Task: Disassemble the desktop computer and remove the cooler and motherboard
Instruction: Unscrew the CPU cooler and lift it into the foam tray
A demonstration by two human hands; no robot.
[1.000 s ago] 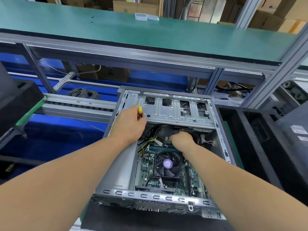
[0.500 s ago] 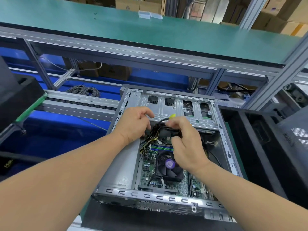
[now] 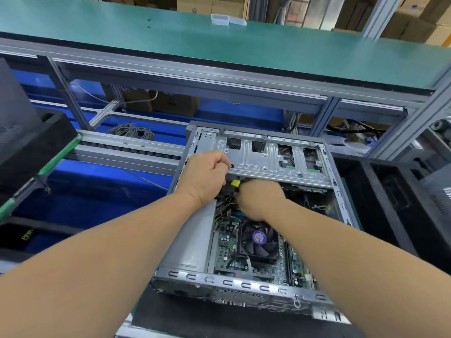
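An open desktop case lies on its side in front of me. Inside are the green motherboard and a black cooler fan with a purple sticker. A grey drive cage spans the far end. My left hand is curled at the cage's near edge, gripping a black cable end. My right hand is curled just beside it, above the fan, and pinches a yellow connector that shows between the two hands. Black and yellow wires run down beneath them.
The case rests on a dark pad. A black bin stands to the right and a black tray to the left. A roller conveyor and a green shelf lie beyond. A coil of grey cable sits behind.
My right hand came up from deep in the case, took the yellow connector and now holds it lower, near the cage edge. My left hand shifted slightly towards the cage.
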